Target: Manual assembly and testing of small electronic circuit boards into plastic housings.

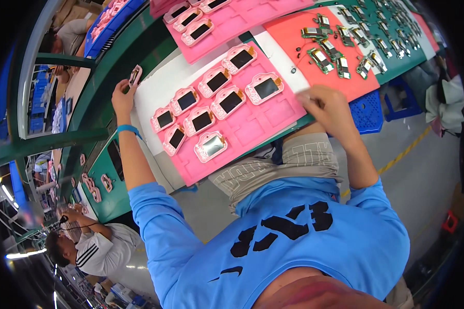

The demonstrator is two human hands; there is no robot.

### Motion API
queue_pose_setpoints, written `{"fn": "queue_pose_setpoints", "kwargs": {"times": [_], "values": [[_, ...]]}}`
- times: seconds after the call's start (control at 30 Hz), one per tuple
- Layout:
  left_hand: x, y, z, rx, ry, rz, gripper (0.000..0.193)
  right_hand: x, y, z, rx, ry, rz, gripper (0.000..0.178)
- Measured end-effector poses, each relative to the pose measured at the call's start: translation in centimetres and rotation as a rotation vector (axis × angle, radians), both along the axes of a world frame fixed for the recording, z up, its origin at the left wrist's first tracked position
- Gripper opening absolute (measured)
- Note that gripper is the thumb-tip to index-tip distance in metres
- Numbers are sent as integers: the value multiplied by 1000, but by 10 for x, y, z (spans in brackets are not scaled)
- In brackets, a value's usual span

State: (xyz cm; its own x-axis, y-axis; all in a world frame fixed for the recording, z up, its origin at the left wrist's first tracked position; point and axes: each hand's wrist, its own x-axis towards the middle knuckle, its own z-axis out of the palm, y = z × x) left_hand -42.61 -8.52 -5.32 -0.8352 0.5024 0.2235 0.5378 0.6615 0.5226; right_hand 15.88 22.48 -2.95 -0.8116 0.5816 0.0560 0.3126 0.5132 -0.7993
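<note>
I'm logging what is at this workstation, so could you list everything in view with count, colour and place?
pink foam tray: one, pink, in front of the person, edge under the right hand
pink camera-shaped shells with dark screens: about ten on that tray, pink
shell with a pale, shiny screen: one, near edge of that tray
second pink foam tray: one, farther back, holding more shells
orange-red foam mat: one, right of the tray, carrying green circuit boards
green mat: one, far right, many small boards
blue perforated plastic stool: one, below the mats
co-worker in a white striped shirt: one, lower left
left hand: raised, holding one pink shell
right hand: on the tray's right edge
</note>
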Motion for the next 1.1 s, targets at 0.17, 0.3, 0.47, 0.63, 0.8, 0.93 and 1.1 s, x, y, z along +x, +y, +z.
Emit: {"fn": "queue_pose_setpoints", "kwargs": {"times": [0.17, 0.3, 0.47, 0.63, 0.8, 0.93, 1.1], "values": [[130, 37, 64, 72, 248, -115, 42, -42, 14, 21, 128, -97, 74, 49], [313, 24, 112, -33, -154, -407, 29, -54, 22, 10, 217, -90, 218, 60], [407, 6, 84, 98, -170, -458, 22, -35, 3, 15, 126, -136, 254, 62], [469, 33, 57, 324, -590, -545, 16, -32, -7, 33, 132, -198, 240, 63], [501, 53, 41, 318, -715, -786, 13, -12, 61, 21, 401, -228, -382, 53], [511, 67, 38, 305, -798, -833, 11, -12, 61, 16, 434, -260, -378, 45], [506, 99, 24, 387, -1201, -748, 26, 3, 38, 10, 179, 13, -344, 42]]}}
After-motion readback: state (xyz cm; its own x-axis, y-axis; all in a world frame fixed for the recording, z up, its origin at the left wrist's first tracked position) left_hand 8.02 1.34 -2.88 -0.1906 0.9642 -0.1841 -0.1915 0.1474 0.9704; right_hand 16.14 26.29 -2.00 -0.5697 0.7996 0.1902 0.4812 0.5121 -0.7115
